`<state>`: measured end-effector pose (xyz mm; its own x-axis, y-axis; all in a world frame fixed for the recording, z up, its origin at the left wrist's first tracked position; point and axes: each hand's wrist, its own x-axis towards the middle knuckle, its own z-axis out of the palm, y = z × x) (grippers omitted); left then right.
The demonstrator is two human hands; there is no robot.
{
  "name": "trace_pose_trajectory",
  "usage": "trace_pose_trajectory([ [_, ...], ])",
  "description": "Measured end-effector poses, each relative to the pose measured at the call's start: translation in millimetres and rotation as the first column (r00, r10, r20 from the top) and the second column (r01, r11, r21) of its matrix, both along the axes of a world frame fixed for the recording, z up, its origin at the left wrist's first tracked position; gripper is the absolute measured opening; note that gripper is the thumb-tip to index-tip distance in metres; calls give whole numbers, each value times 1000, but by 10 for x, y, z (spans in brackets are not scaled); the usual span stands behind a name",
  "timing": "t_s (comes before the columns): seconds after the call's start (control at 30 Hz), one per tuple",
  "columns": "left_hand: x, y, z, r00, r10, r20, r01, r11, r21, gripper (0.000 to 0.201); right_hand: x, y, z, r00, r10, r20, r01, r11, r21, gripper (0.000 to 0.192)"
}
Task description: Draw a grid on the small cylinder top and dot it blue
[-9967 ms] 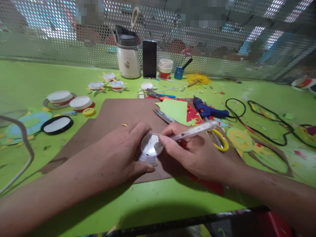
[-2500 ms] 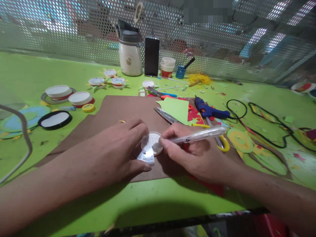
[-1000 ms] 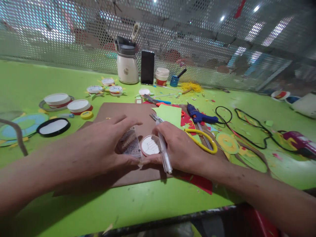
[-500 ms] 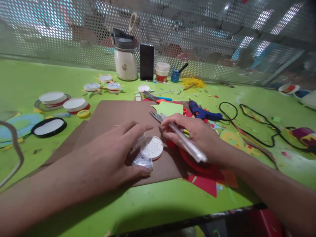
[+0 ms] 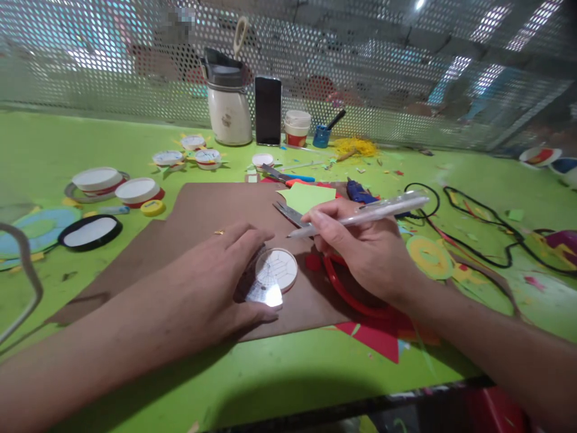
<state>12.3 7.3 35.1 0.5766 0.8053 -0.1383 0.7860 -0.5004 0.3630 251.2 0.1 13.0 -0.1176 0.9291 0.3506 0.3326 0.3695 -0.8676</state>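
Note:
A small white round lid with pen lines drawn on it lies on a brown sheet. A clear plastic protractor rests across the lid's near left edge. My left hand presses flat on the protractor, fingers spread, a ring on one finger. My right hand hovers just right of the lid and holds a clear pen, its tip pointing left above the lid.
Grey scissors, a light green cut-out, a red ring, a blue glue gun and black cable lie to the right. White lids, a jug, a phone and cups stand farther back by a perforated metal screen.
My right hand turned the pen back to a writing grip with its tip toward the lid. My left hand slid the protractor back over the lid's edge.

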Motion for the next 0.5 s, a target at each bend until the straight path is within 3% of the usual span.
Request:
trace_pose_trajectory([
  [0.17,-9,-27,31,999,-26,31,26,1000,-14,41,-20,-20,13,999,43,-29,-43,999,2,13],
  [0.5,1,-28,26,999,-28,24,28,1000,-5,41,-8,-89,74,996,87,-17,-89,993,-79,13],
])
